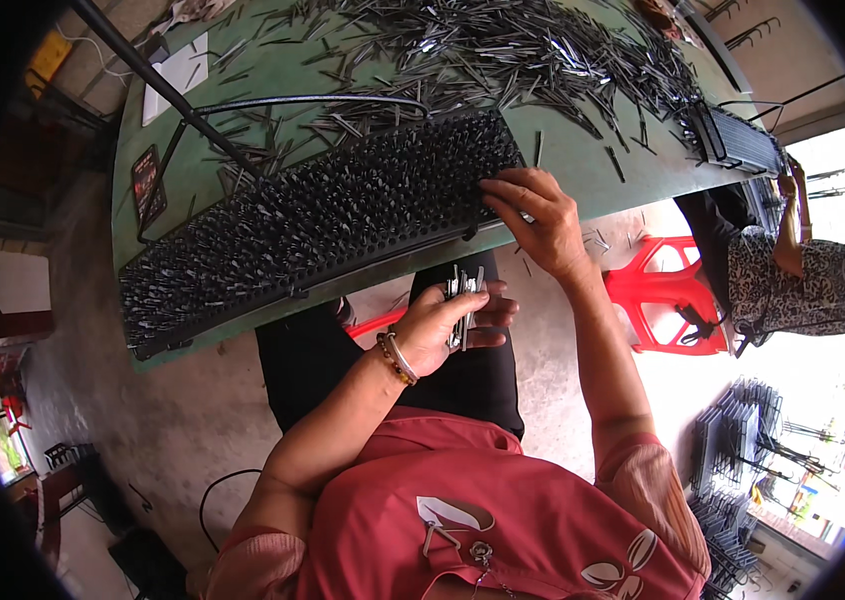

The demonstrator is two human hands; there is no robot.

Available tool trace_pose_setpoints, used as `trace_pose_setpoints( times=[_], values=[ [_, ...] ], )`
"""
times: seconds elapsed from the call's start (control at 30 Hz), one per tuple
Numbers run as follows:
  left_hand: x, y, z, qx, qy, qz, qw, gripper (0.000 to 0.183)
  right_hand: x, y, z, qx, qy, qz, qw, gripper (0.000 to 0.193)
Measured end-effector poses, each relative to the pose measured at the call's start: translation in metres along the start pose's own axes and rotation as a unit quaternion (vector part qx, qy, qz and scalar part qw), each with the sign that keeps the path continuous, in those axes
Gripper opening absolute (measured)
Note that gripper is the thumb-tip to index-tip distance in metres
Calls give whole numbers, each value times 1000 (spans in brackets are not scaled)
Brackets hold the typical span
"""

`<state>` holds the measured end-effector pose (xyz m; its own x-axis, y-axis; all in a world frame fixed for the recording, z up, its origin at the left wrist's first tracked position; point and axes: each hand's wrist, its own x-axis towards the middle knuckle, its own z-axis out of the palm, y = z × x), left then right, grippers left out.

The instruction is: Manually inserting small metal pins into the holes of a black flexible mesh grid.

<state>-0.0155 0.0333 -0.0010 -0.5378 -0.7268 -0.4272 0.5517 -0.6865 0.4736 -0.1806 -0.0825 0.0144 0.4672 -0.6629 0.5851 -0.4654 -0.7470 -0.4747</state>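
Observation:
My left hand (443, 318) is closed round a small bunch of thin metal strips (463, 300), held upright in front of my lap. At the right end of a long black rack (313, 210), my right hand (535, 215) reaches in with thumb and fingers pinched together. Whatever is between those fingertips is too small to make out. Rows of holes cover the rack, and many slim dark and silvery pieces stand in them. It lies slanted along the table's near edge, and a curved black handle (313, 100) rises behind it.
Loose metal strips (563, 60) are heaped over the far part of the green table (593, 180). A phone (148, 185) lies left. At right are a red plastic stool (663, 295), another person (803, 275) working at a second rack (738, 140), and stacked black racks (738, 440).

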Motion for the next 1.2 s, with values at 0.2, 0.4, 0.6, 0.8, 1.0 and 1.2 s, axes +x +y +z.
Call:
trace_pose_setpoints(
  times=[0.2,0.4,0.6,0.8,1.0,1.2],
  values=[
    [0,0,2,9,-3,-11,1000,33,-1,-5,0,-42,30,25,998,21],
    [1,-1,1,21,-12,1,1000,33,-3,-10,-1,-72,42,40,996,22],
    [-1,0,4,25,-3,-5,1000,30,-4,-9,1,-48,9,20,999,24],
    [0,-2,2,21,-2,9,1000,30,-4,-8,1,-80,15,20,996,23],
    [5,-3,-5,-23,-28,16,999,29,-6,-12,8,-101,51,15,994,16],
    [3,3,-5,-36,-7,-26,999,34,-2,-9,7,-86,68,61,992,13]
  ],
)
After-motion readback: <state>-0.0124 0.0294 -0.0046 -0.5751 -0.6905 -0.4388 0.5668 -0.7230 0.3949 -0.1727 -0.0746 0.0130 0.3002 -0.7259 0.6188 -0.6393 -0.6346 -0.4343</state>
